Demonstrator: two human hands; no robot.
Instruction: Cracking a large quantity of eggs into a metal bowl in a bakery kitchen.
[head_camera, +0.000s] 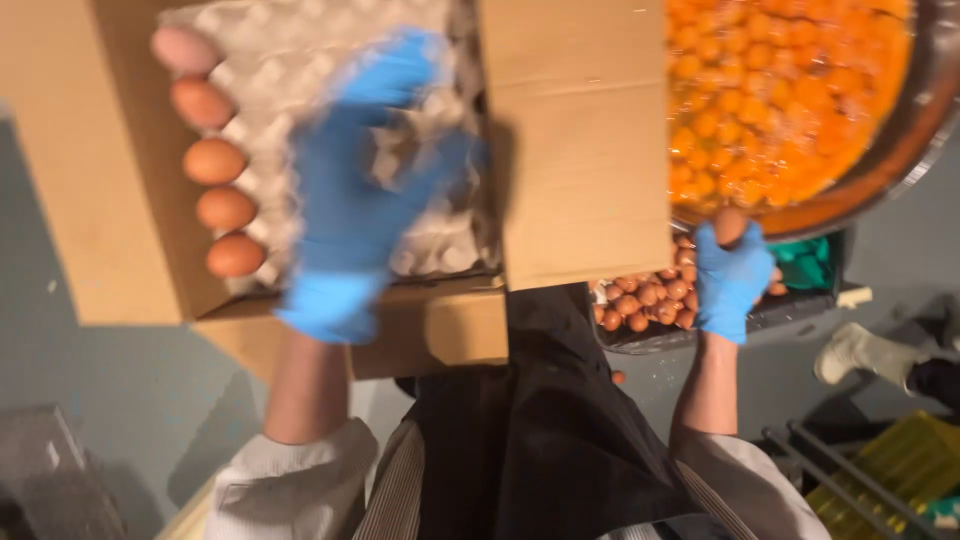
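Left hand hovers spread over the egg tray; right hand pinches a brown egg at the bowl rim — shell might drop in.

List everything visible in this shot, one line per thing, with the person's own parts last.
Open brown cardboard box: one, upper left.
Grey pulp egg tray: one, inside the box.
Whole brown eggs: five, in a row along the tray's left edge.
Large round metal bowl: one, upper right, full of orange egg yolks.
Dark bin of brown eggshells: one, below the bowl.
Yellow plastic crate: one, lower right.
Another person's pale shoe: one, right edge.
Left hand: blue glove, blurred, over the tray.
Right hand: blue glove, holding one brown egg at the bowl's rim.
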